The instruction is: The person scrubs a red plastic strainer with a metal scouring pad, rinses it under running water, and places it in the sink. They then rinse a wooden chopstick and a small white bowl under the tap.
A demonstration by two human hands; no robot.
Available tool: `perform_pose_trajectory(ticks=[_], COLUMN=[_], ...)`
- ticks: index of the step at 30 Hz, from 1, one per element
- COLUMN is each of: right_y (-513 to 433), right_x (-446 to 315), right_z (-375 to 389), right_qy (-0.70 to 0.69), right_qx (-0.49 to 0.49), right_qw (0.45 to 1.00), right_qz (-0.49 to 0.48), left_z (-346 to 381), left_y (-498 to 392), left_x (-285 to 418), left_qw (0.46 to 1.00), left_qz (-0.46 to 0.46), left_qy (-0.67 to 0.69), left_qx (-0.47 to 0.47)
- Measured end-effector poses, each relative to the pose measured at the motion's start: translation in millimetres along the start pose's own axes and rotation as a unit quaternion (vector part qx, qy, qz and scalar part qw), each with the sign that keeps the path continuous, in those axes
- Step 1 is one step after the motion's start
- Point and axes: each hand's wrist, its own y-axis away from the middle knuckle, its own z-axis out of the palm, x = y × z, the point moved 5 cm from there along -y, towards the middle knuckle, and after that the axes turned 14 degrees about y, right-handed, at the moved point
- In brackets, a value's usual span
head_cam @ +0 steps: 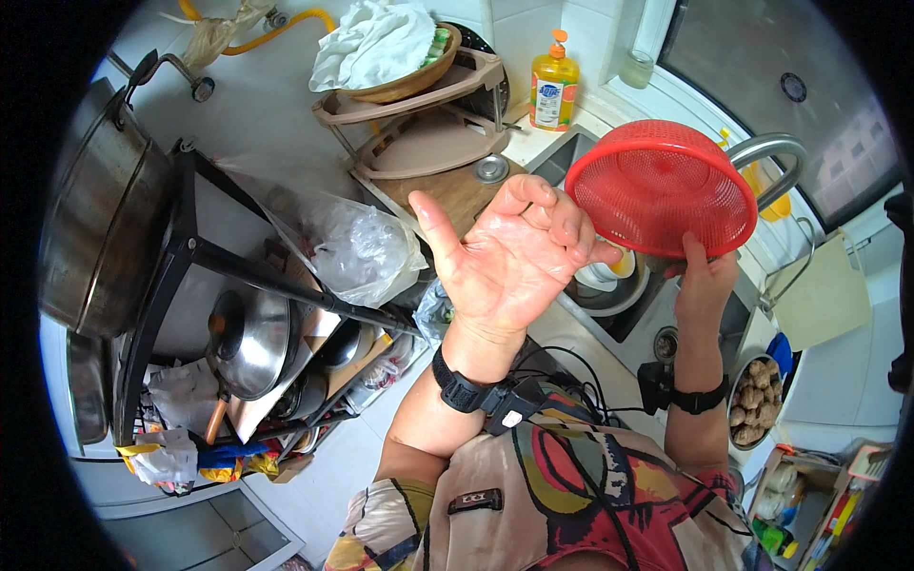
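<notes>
In the head view, my right hand (703, 285) grips the near rim of a red plastic colander (660, 189), which is tilted over the sink beside the curved metal faucet (775, 153). My left hand (510, 260) is raised at the centre, palm up and wet-looking, with nothing in it. Its thumb stands apart and its fingers are partly curled near the colander's left edge. Below the colander, a metal basin (605, 308) holds white and yellow dishes in the sink; the colander hides part of them. Each wrist wears a black strap with a small device.
Behind the sink stands an orange dish soap bottle (553, 89). A two-tier rack (428, 150) bears a cloth-covered basket. At left, a black metal shelf (235, 268) holds pots and a wok (260, 350). On the right is a bowl of brown, knobbly pieces (757, 403).
</notes>
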Motion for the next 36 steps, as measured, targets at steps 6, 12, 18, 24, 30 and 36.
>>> perform_pose_trajectory(ticks=[6, 12, 18, 24, 30, 36], right_y=[3.9, 7.1, 9.5, 10.2, 11.5, 9.6], right_x=[11.3, 16.2, 26.2, 34.7, 32.6, 33.5], right_z=[-13.1, -25.7, -34.8, -38.5, -39.2, -45.0], right_qy=[-0.021, -0.035, -0.044, -0.044, -0.044, -0.051], right_qx=[0.012, 0.019, 0.029, 0.021, 0.025, 0.04], right_qw=[0.999, 0.998, 0.997, 0.997, 0.997, 0.994], right_qz=[0.022, 0.038, 0.054, 0.056, 0.062, 0.087], left_z=[-5.5, -20.0, -42.6, -48.4, -32.5, -21.4], left_y=[-3.1, -5.4, -2.5, -7.0, -11.3, -16.2], left_x=[-6.9, -10.1, -9.9, -10.9, -18.9, -21.2], left_qw=[0.999, 0.994, 0.987, 0.989, 0.982, 0.98], left_qz=[0.001, 0.029, 0.05, 0.048, 0.055, 0.056], left_qy=[0.021, 0.058, 0.087, 0.055, 0.032, 0.037], left_qx=[0.036, 0.082, 0.129, 0.127, 0.179, 0.186])
